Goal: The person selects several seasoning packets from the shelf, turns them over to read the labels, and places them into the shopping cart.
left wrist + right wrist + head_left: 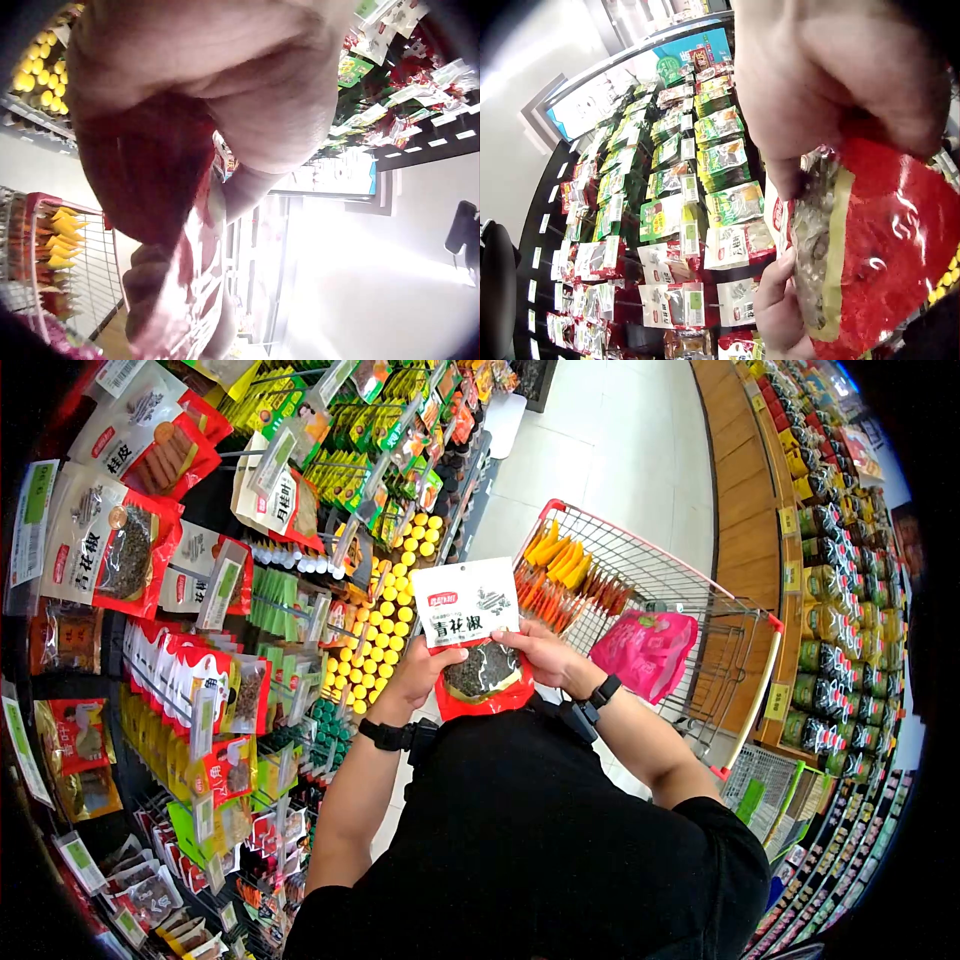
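- A wire shopping cart (pixel 660 560) is standing in the aisle, holding a pink bag (pixel 645 650).
- Red-edged packets (pixel 120 550) are hanging on left-hand pegs.
- Yellow-capped bottles (pixel 385 635) are lining a shelf.

Peg rack (pixel 212 508) left, hung with spice packets (pixel 115 550); wire cart (pixel 690 582) on pale floor (pixel 620 450) holds pink bag (pixel 645 650), perhaps snacks.

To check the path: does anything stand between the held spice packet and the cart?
Nothing visible. The left hand and right hand grip the spice packet beside the open-topped cart; a pink bag lies inside it.
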Demonstrator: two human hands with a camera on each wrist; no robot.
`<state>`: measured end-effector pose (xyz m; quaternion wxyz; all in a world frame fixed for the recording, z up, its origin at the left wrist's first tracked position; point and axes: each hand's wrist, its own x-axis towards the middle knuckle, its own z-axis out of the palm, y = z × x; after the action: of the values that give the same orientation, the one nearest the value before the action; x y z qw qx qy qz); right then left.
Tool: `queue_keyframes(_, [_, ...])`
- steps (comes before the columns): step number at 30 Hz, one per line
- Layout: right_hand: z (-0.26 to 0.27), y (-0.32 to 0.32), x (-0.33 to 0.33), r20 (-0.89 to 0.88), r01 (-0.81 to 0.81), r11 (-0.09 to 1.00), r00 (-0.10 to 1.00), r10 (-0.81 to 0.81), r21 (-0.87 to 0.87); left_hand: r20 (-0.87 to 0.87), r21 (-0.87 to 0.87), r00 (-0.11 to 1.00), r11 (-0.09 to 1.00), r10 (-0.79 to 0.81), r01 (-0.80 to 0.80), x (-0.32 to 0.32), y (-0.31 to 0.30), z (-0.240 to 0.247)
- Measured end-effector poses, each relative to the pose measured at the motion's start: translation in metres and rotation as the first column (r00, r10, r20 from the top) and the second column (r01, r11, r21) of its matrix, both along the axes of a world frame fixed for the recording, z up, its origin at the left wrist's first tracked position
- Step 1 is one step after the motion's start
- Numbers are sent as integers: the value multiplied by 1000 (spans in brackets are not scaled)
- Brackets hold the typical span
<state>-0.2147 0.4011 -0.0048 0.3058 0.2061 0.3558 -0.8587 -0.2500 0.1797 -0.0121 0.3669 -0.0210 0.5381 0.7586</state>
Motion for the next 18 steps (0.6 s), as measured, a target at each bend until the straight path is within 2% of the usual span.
queue_keyframes(1, [-1,-1,0,-16,12,1000,1000,-12,-4,-26,20,1000,1000,18,-17,1,0,2])
queue_keyframes(5, [2,-4,-2,-182,7,984,983,26,177,-16,-1,1000,1000,10,-10,0,1,8])
queue_keyframes(8, [-8,-3,-4,-202,-76,956,970,137,285,-100,11,995,1000,29,-28,-2,4,8])
queue_keyframes(12, [-2,-8,-3,-155,-39,972,985,76,233,-98,26,992,997,79,-77,-4,2,2])
queue_keyframes(16, [27,-4,-1,-107,-248,939,954,280,240,-46,84,985,983,164,-160,-5,-1,3])
queue_keyframes(17, [18,-7,-2,-152,-293,894,921,359,338,-113,56,974,980,196,-191,-6,-1,2])
queue_keyframes(18, [13,-5,1,-169,-293,894,916,364,339,-123,37,973,981,193,-190,-6,-3,3])
